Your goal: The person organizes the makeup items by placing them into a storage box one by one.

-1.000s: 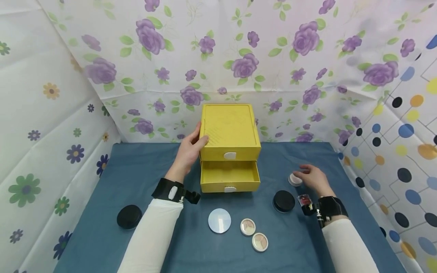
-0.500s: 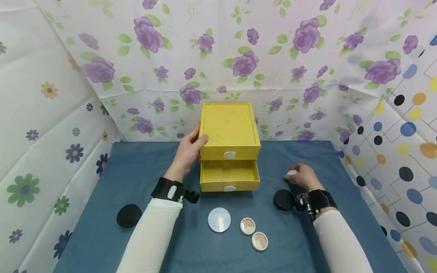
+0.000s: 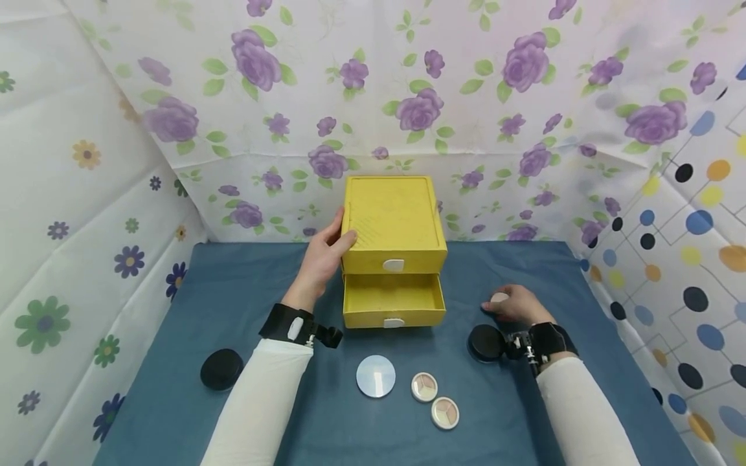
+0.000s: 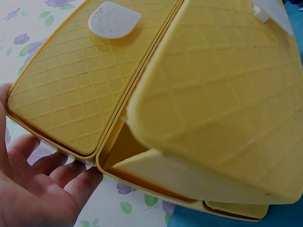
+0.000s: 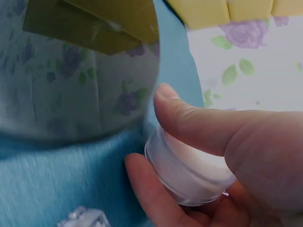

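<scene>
My left hand (image 3: 317, 259) grips the left side of a yellow drawer cabinet (image 3: 393, 213), thumb on its top edge. In the left wrist view its fingers (image 4: 73, 182) lie along the cabinet's side. The lower drawer (image 3: 367, 319) is pulled out, and no item shows in it. To the cabinet's right, my right hand (image 3: 520, 304) holds a small round cosmetic jar (image 3: 499, 298) with a pale top. Thumb and fingers pinch the clear-sided jar (image 5: 177, 177) in the right wrist view, where it is tilted. A black round compact (image 3: 486, 343) lies just in front of that hand.
In front of the cabinet lie a shiny pale disc (image 3: 375, 377) and two small three-colour makeup palettes (image 3: 424, 386). Another black round compact (image 3: 221, 369) lies left of the left forearm. Patterned cloth (image 3: 419, 116) hangs behind the blue tablecloth (image 3: 262, 278).
My right hand has moved left and taken the small jar from its place on the cloth into its fingers. The left hand stays on the cabinet.
</scene>
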The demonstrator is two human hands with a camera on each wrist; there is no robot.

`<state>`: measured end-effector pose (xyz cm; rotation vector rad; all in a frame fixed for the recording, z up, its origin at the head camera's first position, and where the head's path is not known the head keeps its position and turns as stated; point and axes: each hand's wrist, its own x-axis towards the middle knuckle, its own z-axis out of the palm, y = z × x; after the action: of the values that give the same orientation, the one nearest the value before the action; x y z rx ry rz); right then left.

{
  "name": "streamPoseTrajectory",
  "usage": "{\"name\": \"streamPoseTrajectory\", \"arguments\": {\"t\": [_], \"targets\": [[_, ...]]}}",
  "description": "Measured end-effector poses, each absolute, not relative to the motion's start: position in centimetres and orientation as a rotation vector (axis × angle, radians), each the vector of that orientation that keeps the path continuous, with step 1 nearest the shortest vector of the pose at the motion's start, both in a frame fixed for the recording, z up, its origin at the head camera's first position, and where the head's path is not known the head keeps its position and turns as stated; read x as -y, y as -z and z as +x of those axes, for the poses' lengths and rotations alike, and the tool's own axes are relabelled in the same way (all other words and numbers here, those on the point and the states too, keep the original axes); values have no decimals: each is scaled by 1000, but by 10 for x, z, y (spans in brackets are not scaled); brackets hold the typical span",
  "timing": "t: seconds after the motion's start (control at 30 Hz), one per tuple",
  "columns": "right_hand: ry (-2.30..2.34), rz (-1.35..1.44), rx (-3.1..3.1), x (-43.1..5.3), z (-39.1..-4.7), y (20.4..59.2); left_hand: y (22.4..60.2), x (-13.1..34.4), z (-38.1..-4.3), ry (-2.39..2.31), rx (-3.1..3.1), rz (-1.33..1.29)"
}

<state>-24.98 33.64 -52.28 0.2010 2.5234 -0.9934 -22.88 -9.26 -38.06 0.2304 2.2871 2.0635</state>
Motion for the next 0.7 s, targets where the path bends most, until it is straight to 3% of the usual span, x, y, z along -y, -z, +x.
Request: {"name": "streamPoseTrajectory", "arguments": {"t": [0.43, 0.7], "targets": [[1285, 104, -2349, -346, -233, 503, 381, 91, -229, -2070, -2283, 247], [1515, -4, -2306, -303, -210, 459, 383, 93, -231, -2081, -2291, 272]]}}
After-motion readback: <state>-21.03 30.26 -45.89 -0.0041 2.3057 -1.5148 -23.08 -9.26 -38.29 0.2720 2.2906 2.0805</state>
